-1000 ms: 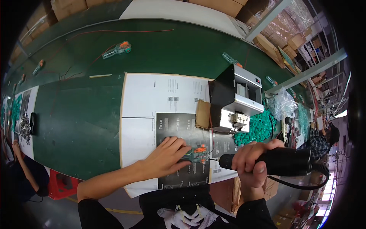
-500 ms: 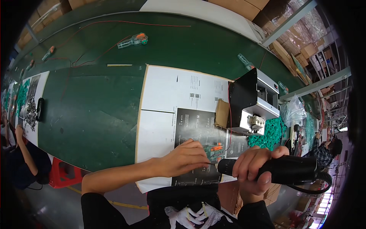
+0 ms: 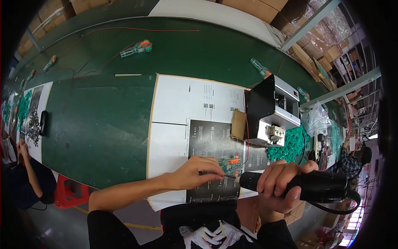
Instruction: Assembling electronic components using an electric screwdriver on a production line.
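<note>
My right hand (image 3: 277, 183) is wrapped around a black electric screwdriver (image 3: 321, 185), held level above the table's near edge with its nose to the left. A thin dark bit (image 3: 231, 176) sticks out of the nose. At the bit's tip my left hand (image 3: 198, 171) is pinched, thumb against fingers. Whatever small thing lies between those fingertips is too small to make out. Just beyond the bit, a clear plastic piece with orange parts (image 3: 233, 162) rests on the printed sheet (image 3: 168, 145).
A black and silver machine (image 3: 269, 110) stands to the right, a brown cardboard piece (image 3: 238, 124) against it. Beside it lie green plastic rings (image 3: 292, 145) in a pile. Clear, orange-tipped assemblies (image 3: 137, 49) with red wires lie farther back. A co-worker's arm (image 3: 32, 172) is at far left.
My left fingertips have drawn slightly left from the screwdriver's nose, so more of the bit shows. The screwdriver has shifted a little to the right. The whole view has moved slightly.
</note>
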`<state>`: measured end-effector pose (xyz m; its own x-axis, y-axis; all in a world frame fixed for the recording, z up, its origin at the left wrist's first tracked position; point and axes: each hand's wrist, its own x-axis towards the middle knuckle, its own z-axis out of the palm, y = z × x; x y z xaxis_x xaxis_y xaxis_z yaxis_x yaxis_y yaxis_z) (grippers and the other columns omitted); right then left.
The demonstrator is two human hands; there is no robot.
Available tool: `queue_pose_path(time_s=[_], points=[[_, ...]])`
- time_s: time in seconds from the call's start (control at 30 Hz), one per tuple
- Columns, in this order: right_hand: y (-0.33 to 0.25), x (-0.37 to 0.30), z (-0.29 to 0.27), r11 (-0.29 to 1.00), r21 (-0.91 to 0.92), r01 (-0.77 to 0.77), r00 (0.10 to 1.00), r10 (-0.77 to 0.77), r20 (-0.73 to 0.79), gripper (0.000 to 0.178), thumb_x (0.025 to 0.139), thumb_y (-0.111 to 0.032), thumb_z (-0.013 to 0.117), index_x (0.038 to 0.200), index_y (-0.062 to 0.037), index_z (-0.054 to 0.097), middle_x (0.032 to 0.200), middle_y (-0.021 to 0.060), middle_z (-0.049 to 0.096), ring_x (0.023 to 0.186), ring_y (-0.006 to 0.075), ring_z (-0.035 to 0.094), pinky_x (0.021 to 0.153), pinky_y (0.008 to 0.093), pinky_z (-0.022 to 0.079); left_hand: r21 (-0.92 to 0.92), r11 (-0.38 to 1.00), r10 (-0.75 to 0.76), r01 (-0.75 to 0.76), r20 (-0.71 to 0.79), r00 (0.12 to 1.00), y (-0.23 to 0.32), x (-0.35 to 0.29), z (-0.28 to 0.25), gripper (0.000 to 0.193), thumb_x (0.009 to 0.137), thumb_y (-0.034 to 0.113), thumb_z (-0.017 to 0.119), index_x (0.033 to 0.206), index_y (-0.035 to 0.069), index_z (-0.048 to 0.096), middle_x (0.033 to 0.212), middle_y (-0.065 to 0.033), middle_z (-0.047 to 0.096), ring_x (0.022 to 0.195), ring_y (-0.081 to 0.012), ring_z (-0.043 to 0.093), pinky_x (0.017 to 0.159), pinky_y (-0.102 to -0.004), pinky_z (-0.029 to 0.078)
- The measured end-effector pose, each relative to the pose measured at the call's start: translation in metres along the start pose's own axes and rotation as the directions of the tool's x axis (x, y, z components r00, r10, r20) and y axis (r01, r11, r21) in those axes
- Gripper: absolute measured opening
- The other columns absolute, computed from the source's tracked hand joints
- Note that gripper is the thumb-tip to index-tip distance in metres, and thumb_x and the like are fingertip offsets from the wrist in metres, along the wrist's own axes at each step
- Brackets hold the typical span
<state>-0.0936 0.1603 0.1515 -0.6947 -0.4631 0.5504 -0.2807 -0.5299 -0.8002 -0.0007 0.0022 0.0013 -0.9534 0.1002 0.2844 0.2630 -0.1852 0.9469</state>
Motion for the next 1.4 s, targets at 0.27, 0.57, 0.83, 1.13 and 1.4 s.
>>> queue_pose_path(time_s=[0.27,0.57,0.83,1.13,1.4], points=[[0.003,0.001,0.001,0.999,0.015,0.042,0.998,-0.042,0.054,0.044,0.1,-0.03,0.064,0.132,-0.0094,0.041,0.061,-0.0012,0.044,0.04,0.0104,0.042,0.036,0.0264,0.044,-0.046,0.999,0.009,-0.009,-0.006,1.0,-0.001,0.0,0.002,0.018,0.092,0.001,0.071,0.11,-0.001,0.075,0.1,-0.0087,0.078,0.096,-0.0215,0.065,0.088,-0.0331,0.052],[0.004,0.0,0.002,0.992,0.07,0.105,0.988,-0.112,0.11,0.042,0.103,-0.029,0.059,0.135,-0.0092,0.041,0.064,-0.0011,0.044,0.041,0.0099,0.041,0.038,0.026,0.044,-0.176,0.984,-0.034,0.027,-0.036,0.999,0.001,0.0,0.001,0.016,0.093,0.002,0.072,0.108,0.001,0.078,0.099,-0.0045,0.079,0.096,-0.0177,0.061,0.087,-0.0316,0.051],[0.008,-0.002,0.004,0.99,0.068,0.127,0.99,-0.131,0.06,0.043,0.104,-0.031,0.058,0.136,-0.0099,0.04,0.064,-0.0015,0.044,0.041,0.0091,0.041,0.038,0.0257,0.044,-0.419,0.899,-0.18,0.132,-0.078,0.981,0.0,-0.005,-0.001,0.016,0.089,-0.007,0.072,0.102,-0.001,0.079,0.116,-0.0159,0.072,0.101,-0.0196,0.068,0.094,-0.0314,0.058],[0.006,-0.004,0.009,0.992,0.026,0.121,0.989,-0.123,0.082,0.042,0.102,-0.03,0.061,0.132,-0.01,0.04,0.063,-0.0017,0.044,0.041,0.0094,0.042,0.039,0.0258,0.045,-0.424,0.886,-0.242,0.188,-0.078,0.967,0.008,-0.001,0.001,0.019,0.09,-0.012,0.069,0.103,-0.003,0.078,0.122,-0.0202,0.068,0.106,-0.025,0.071,0.098,-0.034,0.06],[0.006,0.001,0.004,0.996,0.022,0.088,0.993,-0.09,0.08,0.041,0.101,-0.03,0.063,0.13,-0.01,0.04,0.063,-0.0007,0.044,0.042,0.0108,0.043,0.041,0.0273,0.045,-0.022,0.998,-0.061,0.06,-0.061,0.996,0.004,0.001,-0.001,0.032,0.088,0.011,0.079,0.118,0.002,0.073,0.127,-0.0138,0.066,0.116,-0.0231,0.063,0.098,-0.0345,0.052]])
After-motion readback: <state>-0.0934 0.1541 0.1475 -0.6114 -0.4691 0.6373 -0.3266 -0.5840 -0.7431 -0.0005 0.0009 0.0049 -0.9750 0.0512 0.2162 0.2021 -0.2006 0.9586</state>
